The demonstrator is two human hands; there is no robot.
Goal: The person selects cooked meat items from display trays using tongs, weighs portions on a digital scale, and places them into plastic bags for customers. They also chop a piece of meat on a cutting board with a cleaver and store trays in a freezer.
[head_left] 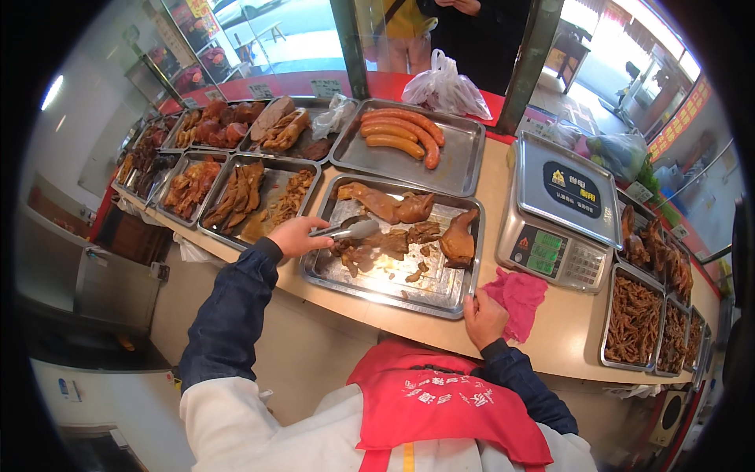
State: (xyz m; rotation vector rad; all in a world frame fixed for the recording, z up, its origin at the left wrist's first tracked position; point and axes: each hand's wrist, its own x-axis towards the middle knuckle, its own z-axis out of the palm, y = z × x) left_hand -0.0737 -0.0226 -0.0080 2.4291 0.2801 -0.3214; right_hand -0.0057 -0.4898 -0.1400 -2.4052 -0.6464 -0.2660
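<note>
My left hand (pixel 299 236) grips a pair of metal tongs (pixel 360 229), whose tips hang over the left side of a shallow metal tray (pixel 386 295). Pieces of brown cooked meat lie in this tray: a long piece (pixel 383 202) along the back, chopped bits (pixel 423 232) in the middle and a thick chunk (pixel 459 239) at the right. The tongs' tips partly hide the meat under them, so whether they pinch any is unclear. At the tray's front right corner, my right hand (pixel 486 318) is curled with its thumb against the rim. A crumpled pink cloth (pixel 519 301) lies just beside it.
Behind stands a tray (pixel 407 168) of sausages (pixel 407 131); trays of meat (pixel 243 192) fill the left. On the right are a digital scale (pixel 557 236) and more food trays (pixel 634 318). A tied plastic bag (pixel 445 88) sits on the red ledge, near people beyond the glass.
</note>
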